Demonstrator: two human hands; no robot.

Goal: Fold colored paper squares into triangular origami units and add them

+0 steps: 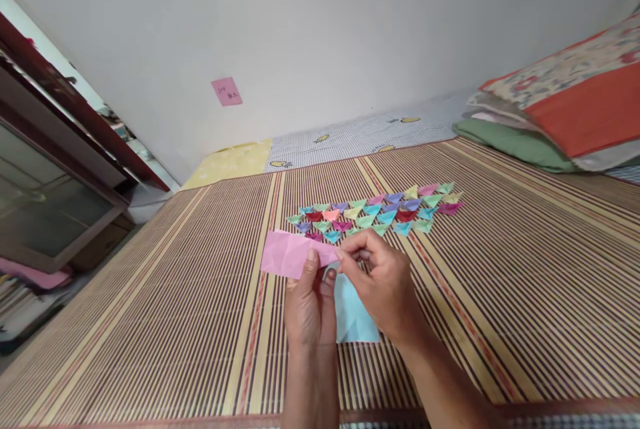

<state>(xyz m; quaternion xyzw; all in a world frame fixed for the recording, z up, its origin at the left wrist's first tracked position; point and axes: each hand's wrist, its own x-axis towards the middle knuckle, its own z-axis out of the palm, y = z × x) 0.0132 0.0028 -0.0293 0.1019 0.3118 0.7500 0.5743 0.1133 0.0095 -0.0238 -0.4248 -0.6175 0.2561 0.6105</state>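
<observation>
My left hand (309, 302) pinches a creased pink paper strip (290, 254) from below, thumb on top. The fingers of my right hand (383, 279) are closed on the strip's right end. Both hands hover just above a striped bamboo mat (175, 309). A light blue paper sheet (353, 315) lies flat on the mat under my hands. Beyond my hands, several small folded paper triangles (377, 211) in many colours lie in rows.
A white wall (320, 35) with a pink sticky note (227, 91) stands at the back. Stacked pillows and folded bedding (565, 105) sit at the far right. A dark wooden cabinet with glass (45, 195) is at the left. Checked and yellow sheets (350, 139) edge the mat.
</observation>
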